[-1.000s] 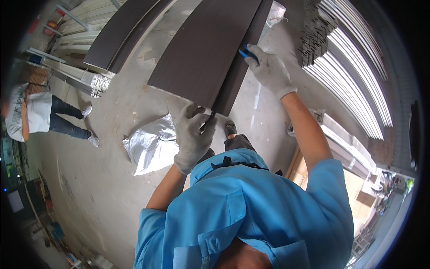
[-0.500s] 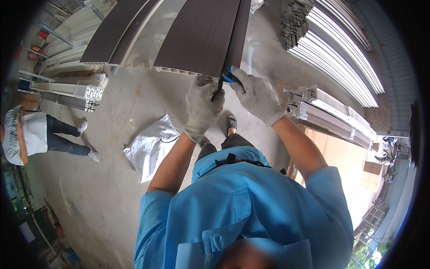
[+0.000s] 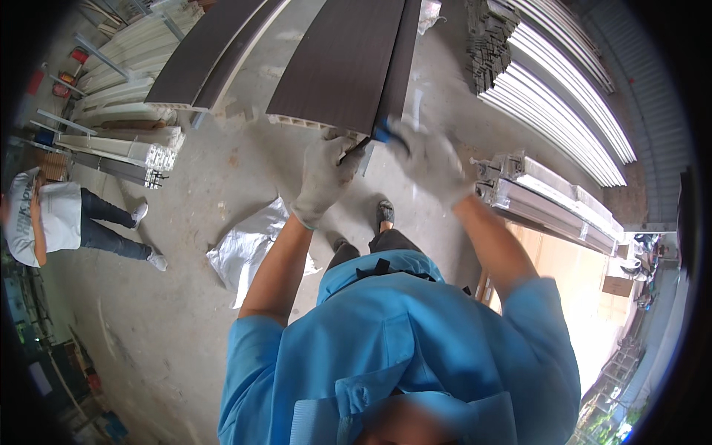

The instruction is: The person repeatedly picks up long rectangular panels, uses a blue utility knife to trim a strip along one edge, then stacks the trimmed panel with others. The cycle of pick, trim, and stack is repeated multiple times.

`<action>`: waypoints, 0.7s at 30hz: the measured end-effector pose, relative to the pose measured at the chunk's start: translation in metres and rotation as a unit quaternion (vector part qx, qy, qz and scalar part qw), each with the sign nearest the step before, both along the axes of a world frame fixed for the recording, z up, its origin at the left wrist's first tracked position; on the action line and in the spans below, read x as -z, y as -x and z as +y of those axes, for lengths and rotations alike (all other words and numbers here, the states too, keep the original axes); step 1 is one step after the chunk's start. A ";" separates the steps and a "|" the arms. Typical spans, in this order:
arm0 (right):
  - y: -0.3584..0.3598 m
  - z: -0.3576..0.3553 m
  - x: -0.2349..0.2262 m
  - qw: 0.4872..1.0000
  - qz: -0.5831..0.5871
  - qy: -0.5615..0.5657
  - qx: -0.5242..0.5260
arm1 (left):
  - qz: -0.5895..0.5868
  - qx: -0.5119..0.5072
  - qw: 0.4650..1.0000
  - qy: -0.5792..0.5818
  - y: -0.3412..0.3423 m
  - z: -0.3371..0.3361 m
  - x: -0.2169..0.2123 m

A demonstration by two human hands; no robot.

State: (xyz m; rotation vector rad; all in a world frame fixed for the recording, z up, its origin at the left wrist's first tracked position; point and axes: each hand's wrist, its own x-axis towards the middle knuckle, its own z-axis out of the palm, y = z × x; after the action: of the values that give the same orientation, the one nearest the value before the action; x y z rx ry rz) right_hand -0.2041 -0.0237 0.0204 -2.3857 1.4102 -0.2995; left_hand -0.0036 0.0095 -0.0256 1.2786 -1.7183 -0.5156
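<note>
By the panel (image 3: 337, 67), left hand (image 3: 325, 176) clasps black strip (image 3: 354, 151), right hand (image 3: 432, 162) grips blue tool (image 3: 382, 133).

You have two gloved hands, left hand (image 3: 326, 178) and right hand (image 3: 432, 163), one blue tool (image 3: 382, 133), one black strip (image 3: 357, 147), two dark brown panels (image 3: 337, 63) far, one silvery sack (image 3: 248, 241) left, one co-worker (image 3: 59, 213) at far left.

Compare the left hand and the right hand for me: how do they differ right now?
The left hand holds a thin black strip, while the right hand holds a blue tool. The left hand is just below the end of the dark board; the right hand is beyond its right side. The left hand looks fairly sharp, the right hand blurred. Both wear pale grey gloves.
</note>
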 end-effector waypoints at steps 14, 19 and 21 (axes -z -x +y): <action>0.001 0.051 0.000 0.874 -0.446 -0.172 0.085 | 0.022 0.085 0.996 -0.018 0.022 0.075 0.026; 0.002 0.059 0.003 0.881 -0.438 -0.168 0.061 | 0.132 0.126 0.959 -0.216 0.020 0.090 0.005; 0.029 0.057 -0.011 0.946 -0.269 -0.179 -0.011 | -0.004 0.107 0.984 -0.145 0.017 0.092 0.002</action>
State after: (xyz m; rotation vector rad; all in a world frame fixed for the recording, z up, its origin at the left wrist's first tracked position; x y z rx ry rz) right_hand -0.2329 0.0333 0.0311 -1.8353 1.0698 -0.5826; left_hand -0.0207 0.1018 -0.0273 1.3017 -1.8460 -0.9160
